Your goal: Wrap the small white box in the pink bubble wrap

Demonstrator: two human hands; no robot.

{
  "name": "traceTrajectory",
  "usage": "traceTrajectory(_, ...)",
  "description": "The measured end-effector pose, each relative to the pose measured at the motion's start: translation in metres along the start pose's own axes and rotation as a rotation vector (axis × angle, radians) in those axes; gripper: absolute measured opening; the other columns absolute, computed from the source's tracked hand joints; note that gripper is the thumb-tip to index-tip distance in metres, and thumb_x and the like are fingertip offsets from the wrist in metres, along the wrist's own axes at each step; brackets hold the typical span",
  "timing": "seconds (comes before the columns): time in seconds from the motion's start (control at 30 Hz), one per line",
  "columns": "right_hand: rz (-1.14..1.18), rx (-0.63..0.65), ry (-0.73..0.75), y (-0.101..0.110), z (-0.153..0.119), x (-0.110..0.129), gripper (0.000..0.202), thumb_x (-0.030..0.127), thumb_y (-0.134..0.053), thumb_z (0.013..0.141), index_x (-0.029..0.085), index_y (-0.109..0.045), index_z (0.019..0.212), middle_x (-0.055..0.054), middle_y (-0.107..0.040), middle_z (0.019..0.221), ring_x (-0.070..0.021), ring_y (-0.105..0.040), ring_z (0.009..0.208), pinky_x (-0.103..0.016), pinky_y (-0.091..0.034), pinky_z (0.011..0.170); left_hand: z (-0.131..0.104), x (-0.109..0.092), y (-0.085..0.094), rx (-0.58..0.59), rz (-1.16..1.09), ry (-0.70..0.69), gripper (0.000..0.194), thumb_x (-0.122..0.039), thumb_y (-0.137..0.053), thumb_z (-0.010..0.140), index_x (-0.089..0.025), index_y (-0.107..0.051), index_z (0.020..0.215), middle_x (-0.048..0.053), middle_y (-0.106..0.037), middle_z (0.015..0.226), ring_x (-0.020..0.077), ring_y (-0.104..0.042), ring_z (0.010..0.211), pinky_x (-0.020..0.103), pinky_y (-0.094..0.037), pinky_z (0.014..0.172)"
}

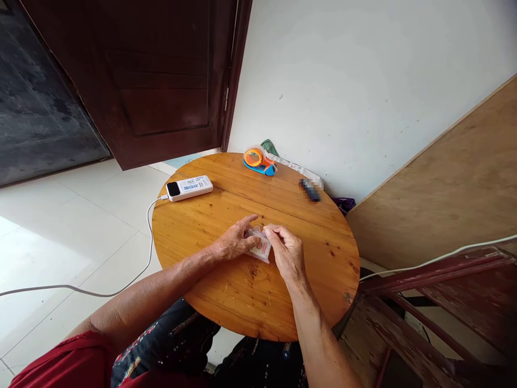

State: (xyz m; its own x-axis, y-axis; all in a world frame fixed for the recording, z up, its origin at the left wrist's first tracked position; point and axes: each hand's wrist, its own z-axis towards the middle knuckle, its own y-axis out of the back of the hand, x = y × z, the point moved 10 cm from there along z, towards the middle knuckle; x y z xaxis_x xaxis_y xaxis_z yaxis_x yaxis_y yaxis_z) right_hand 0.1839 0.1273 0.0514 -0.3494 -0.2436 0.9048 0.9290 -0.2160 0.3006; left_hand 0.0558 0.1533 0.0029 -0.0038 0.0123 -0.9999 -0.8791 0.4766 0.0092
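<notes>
On the round wooden table (226, 288) lies a small flat pack (264, 249) in clear plastic, whitish with red print. My left hand (234, 240) grips it from the left, thumb pressed on its top and index finger stretched past its far edge. At the pack's far right corner, my right hand (290, 252) is closed in a pinch on what looks like the clear plastic edge. The fingertips partly hide that spot. Some of the pack is covered by my left thumb and fingers.
A white power bank (194, 186) with a cable (151, 237) plugged in stands at the table's left. Toward the back are a blue-orange tape dispenser (258, 160), a printed white strip (291, 165) and a blurred dark object (310, 190). A wall rises behind the table.
</notes>
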Motion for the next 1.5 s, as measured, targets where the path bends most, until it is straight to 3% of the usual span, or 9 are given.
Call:
traceTrajectory(0.1,-0.05,0.01,0.034,-0.002,-0.004,0.004,0.023,0.041,-0.059,0.087,0.022,-0.071,0.084,-0.004,-0.074,0.086,-0.0213,-0.066,0.079,-0.032,-0.052,0.076,0.001,-0.003,0.003,-0.021,0.063,-0.018,0.075,-0.027,-0.065,0.079,-0.014,-0.037,0.147,-0.002,-0.057,0.08,0.0108,-0.048,0.066,0.024,-0.037,0.062)
traceTrajectory(0.2,-0.131,0.037,0.116,-0.008,-0.008,0.013,0.022,0.039,-0.055,0.09,0.024,-0.07,0.087,-0.005,-0.073,0.087,-0.0221,-0.066,0.08,-0.034,-0.052,0.078,0.004,-0.005,0.005,-0.048,0.032,-0.037,0.074,-0.028,-0.066,0.078,-0.012,-0.039,0.145,0.001,-0.063,0.088,0.0123,-0.053,0.072,0.026,-0.042,0.067)
traceTrajectory(0.37,-0.264,0.032,0.242,-0.012,-0.011,0.025,0.023,0.035,-0.048,0.094,0.026,-0.069,0.088,-0.008,-0.071,0.091,-0.0235,-0.065,0.086,-0.036,-0.05,0.084,0.007,-0.006,0.003,-0.048,-0.056,-0.051,0.067,-0.028,-0.067,0.079,-0.013,-0.043,0.14,0.001,-0.065,0.084,0.014,-0.059,0.078,0.027,-0.044,0.073)
traceTrajectory(0.57,-0.273,0.03,0.233,-0.012,-0.009,0.02,0.022,0.031,-0.047,0.092,0.026,-0.068,0.087,-0.007,-0.072,0.087,-0.0229,-0.066,0.083,-0.035,-0.051,0.08,0.001,-0.006,0.006,0.026,-0.166,-0.036,0.078,-0.024,-0.072,0.071,-0.014,-0.04,0.142,0.008,-0.063,0.111,0.0143,-0.059,0.084,0.026,-0.043,0.071)
traceTrajectory(0.73,-0.229,0.042,0.203,-0.005,-0.008,0.016,0.017,0.031,-0.055,0.089,0.025,-0.071,0.089,-0.004,-0.073,0.085,-0.0209,-0.067,0.076,-0.033,-0.053,0.077,0.002,-0.002,0.006,0.036,-0.178,-0.007,0.071,-0.02,-0.071,0.07,-0.015,-0.047,0.136,0.005,-0.062,0.103,0.0119,-0.056,0.079,0.023,-0.041,0.066)
traceTrajectory(1.07,-0.147,0.323,0.242,-0.006,-0.01,0.024,0.016,0.03,-0.066,0.083,0.026,-0.077,0.095,-0.007,-0.072,0.112,-0.0244,-0.067,0.104,-0.04,-0.052,0.096,0.001,0.001,0.004,0.044,-0.197,0.041,0.062,-0.019,-0.069,0.071,-0.014,-0.053,0.131,0.005,-0.06,0.106,0.0137,-0.056,0.084,0.024,-0.044,0.071)
traceTrajectory(1.5,-0.189,0.309,0.287,-0.005,-0.012,0.021,0.009,0.027,-0.068,0.082,0.027,-0.076,0.086,-0.007,-0.067,0.122,-0.0243,-0.063,0.113,-0.041,-0.048,0.1,-0.004,-0.012,0.006,-0.004,0.077,-0.02,0.067,-0.03,-0.07,0.075,-0.011,-0.049,0.136,0.003,-0.058,0.094,0.0147,-0.052,0.082,0.027,-0.042,0.073)
